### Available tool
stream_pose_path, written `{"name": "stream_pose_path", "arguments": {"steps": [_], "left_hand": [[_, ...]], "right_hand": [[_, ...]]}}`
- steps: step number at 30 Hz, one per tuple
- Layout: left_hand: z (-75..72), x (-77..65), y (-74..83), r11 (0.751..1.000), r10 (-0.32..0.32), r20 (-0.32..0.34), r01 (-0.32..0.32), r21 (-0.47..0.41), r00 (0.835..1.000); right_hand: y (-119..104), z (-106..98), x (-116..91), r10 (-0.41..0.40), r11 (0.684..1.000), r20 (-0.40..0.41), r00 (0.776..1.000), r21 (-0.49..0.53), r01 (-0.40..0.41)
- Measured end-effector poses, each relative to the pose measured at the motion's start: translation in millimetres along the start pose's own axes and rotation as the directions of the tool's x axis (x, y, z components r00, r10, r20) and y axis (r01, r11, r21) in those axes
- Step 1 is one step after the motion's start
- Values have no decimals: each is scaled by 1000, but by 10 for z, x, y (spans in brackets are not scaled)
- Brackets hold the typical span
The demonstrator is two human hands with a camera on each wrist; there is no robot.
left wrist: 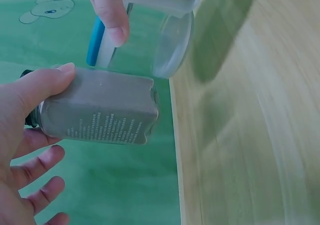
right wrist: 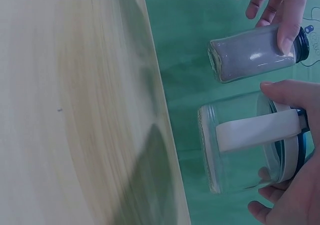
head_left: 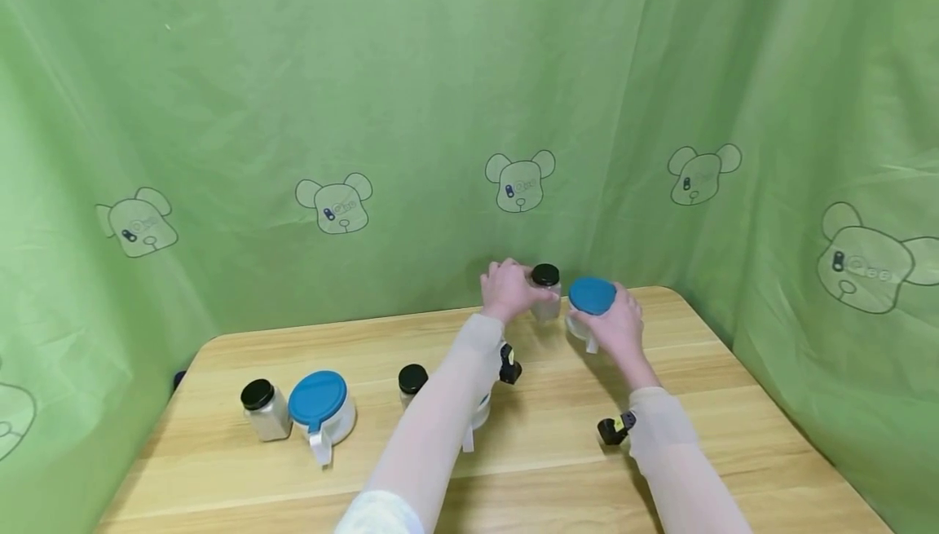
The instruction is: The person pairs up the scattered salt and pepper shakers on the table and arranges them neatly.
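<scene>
At the table's back edge my left hand [head_left: 508, 291] pinches a square glass spice jar [left wrist: 100, 105] near its black lid. The jar's contents look greyish, and small print covers one side. Close to its right, my right hand [head_left: 619, 324] grips a clear glass jar [right wrist: 240, 160] around its blue lid [head_left: 592, 296]; a white handle [right wrist: 257, 130] runs down its side. Both jars are upright and side by side, a small gap between them. In the wrist views their bottoms show apart from the tabletop, with shadows below. Fingers hide part of each lid.
On the wooden table [head_left: 557, 469], another black-lidded jar [head_left: 267, 413] and a blue-lidded handled jar [head_left: 319, 403] stand at left. Mid-table, a black-lidded jar [head_left: 412, 379] and a handled jar [head_left: 480, 416] are partly hidden by my left forearm. A green curtain [head_left: 425, 110] surrounds the table.
</scene>
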State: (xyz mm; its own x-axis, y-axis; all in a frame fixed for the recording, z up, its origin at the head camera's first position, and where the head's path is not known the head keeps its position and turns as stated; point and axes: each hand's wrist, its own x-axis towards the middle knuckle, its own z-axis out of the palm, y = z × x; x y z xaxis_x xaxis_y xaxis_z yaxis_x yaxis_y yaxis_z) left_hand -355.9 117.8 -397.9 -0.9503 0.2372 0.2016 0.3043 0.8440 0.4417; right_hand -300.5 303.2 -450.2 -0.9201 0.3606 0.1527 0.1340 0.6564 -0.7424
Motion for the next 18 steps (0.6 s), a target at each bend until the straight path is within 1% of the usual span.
{"name": "stream_pose_path", "arguments": {"steps": [5, 9, 12, 18], "left_hand": [[-23, -59, 4, 999, -1, -20, 0, -40, 1000], [-40, -100, 16, 999, 3, -25, -4, -52, 1000], [-50, -133, 23, 999, 5, -27, -7, -51, 1000], [-67, -200, 31, 996, 1, -35, -4, -93, 999]], "right_hand": [[7, -29, -19, -12, 1000, 10, 1000, 7, 12], [-1, -57, -45, -21, 1000, 17, 1000, 9, 21], [-10, -69, -75, -35, 999, 18, 999, 6, 35], [-22, -82, -132, -80, 997, 30, 996, -6, 80]]}}
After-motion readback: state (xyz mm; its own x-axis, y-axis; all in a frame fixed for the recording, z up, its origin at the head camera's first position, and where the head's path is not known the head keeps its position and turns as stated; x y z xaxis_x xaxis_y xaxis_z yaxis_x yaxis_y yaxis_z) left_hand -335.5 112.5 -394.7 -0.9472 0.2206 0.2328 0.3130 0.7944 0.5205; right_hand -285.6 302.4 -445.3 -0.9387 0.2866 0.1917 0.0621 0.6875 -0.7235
